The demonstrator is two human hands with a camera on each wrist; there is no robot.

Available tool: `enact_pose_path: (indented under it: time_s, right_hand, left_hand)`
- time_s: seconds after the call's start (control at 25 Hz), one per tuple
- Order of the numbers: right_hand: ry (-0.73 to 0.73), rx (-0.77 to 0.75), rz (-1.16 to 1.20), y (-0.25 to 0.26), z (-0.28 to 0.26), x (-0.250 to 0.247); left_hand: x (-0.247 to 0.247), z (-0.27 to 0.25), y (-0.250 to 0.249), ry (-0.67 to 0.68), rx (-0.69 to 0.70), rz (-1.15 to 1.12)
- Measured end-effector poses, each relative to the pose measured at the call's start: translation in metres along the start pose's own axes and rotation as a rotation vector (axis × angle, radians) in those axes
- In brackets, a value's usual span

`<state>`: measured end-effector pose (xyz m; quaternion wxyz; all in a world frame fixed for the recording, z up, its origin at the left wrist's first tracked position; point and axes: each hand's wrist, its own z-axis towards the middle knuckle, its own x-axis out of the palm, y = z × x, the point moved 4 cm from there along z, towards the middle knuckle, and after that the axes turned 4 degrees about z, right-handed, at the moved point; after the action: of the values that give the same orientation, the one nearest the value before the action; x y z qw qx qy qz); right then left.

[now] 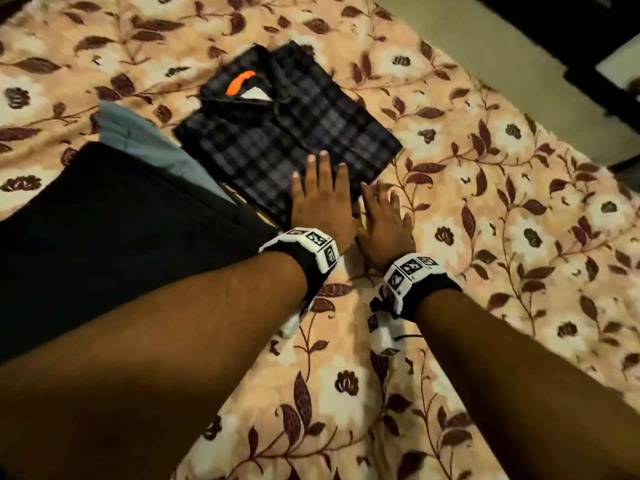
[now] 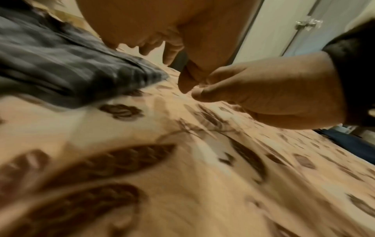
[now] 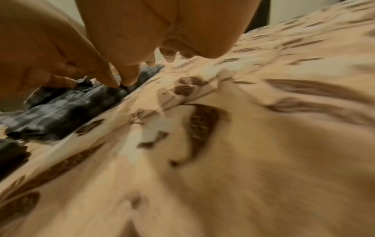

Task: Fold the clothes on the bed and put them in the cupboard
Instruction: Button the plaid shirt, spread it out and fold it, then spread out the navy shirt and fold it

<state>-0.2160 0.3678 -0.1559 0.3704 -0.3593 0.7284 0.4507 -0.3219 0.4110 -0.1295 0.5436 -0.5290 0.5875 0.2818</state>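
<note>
A dark plaid shirt (image 1: pixel 277 133) lies folded on the floral bedspread (image 1: pixel 485 209), collar at the far end with an orange tag (image 1: pixel 239 83) inside it. My left hand (image 1: pixel 325 188) lies flat with straight fingers on the shirt's near corner. Beside it, my right hand (image 1: pixel 384 213) rests on the bedspread with spread fingers at the shirt's near right edge. In the left wrist view the shirt (image 2: pixel 61 64) sits to the left of both thumbs. In the right wrist view the thumbs touch the edge of the shirt (image 3: pixel 71 109). Neither hand grips cloth.
A large dark garment (image 1: pixel 104 237) lies to the left, over a grey-blue garment (image 1: pixel 145 143) that peeks out next to the shirt. The bed's far right edge meets pale floor (image 1: pixel 519 81). A white door with a metal latch (image 2: pixel 308 24) stands beyond the bed.
</note>
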Motion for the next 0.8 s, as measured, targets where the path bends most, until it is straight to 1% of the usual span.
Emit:
enact_pose_path:
  time_s: [0.04, 0.08, 0.16, 0.2, 0.24, 0.28, 0.36, 0.4, 0.44, 0.48, 0.52, 0.6, 0.68, 0.72, 0.76, 0.8]
  right_hand:
    - [-0.022, 0.049, 0.058, -0.025, -0.029, -0.001]
    - [-0.027, 0.11, 0.073, -0.054, -0.063, -0.002]
    - [0.034, 0.271, 0.031, -0.123, -0.15, 0.004]
    - [0.073, 0.353, 0.028, -0.159, -0.203, 0.012]
    - [0.111, 0.403, 0.029, -0.184, -0.249, 0.02]
    - [0.128, 0.473, 0.036, -0.221, -0.309, 0.026]
    - [0.145, 0.668, 0.052, -0.293, -0.421, 0.032]
    - [0.133, 0.767, 0.033, -0.33, -0.474, 0.029]
    - [0.088, 0.857, 0.016, -0.366, -0.521, 0.022]
    - [0.033, 0.94, 0.002, -0.402, -0.563, 0.014]
    - [-0.023, 0.992, -0.004, -0.433, -0.597, 0.009]
    - [-0.107, 1.001, 0.012, -0.482, -0.636, 0.002]
    - [-0.108, 0.966, 0.048, -0.517, -0.655, 0.005]
    - [-0.1, 0.926, 0.025, -0.528, -0.655, 0.005]
    - [-0.136, 0.883, -0.021, -0.537, -0.658, 0.007]
    - [-0.21, 0.844, -0.076, -0.543, -0.658, 0.005]
  left_hand:
    - [0.009, -0.018, -0.023, 0.028, 0.07, 0.001]
    - [0.025, -0.041, -0.049, 0.085, 0.143, -0.001]
    - [0.068, -0.104, -0.111, 0.232, 0.291, 0.004]
    - [0.09, -0.142, -0.146, 0.283, 0.369, -0.006]
    - [0.109, -0.175, -0.171, 0.319, 0.427, -0.021]
    - [0.128, -0.217, -0.212, 0.37, 0.497, -0.011]
    - [0.168, -0.294, -0.288, 0.471, 0.633, -0.022]
    - [0.184, -0.328, -0.327, 0.506, 0.701, -0.042]
    - [0.197, -0.357, -0.366, 0.512, 0.773, -0.075]
    - [0.211, -0.382, -0.403, 0.514, 0.847, -0.1]
    - [0.223, -0.403, -0.437, 0.528, 0.909, -0.105]
    - [0.251, -0.433, -0.491, 0.542, 1.019, -0.064]
    - [0.283, -0.462, -0.528, 0.534, 1.17, 0.079]
    - [0.298, -0.469, -0.534, 0.517, 1.234, 0.194]
    - [0.312, -0.477, -0.539, 0.493, 1.276, 0.32]
    - [0.325, -0.48, -0.541, 0.464, 1.295, 0.413]
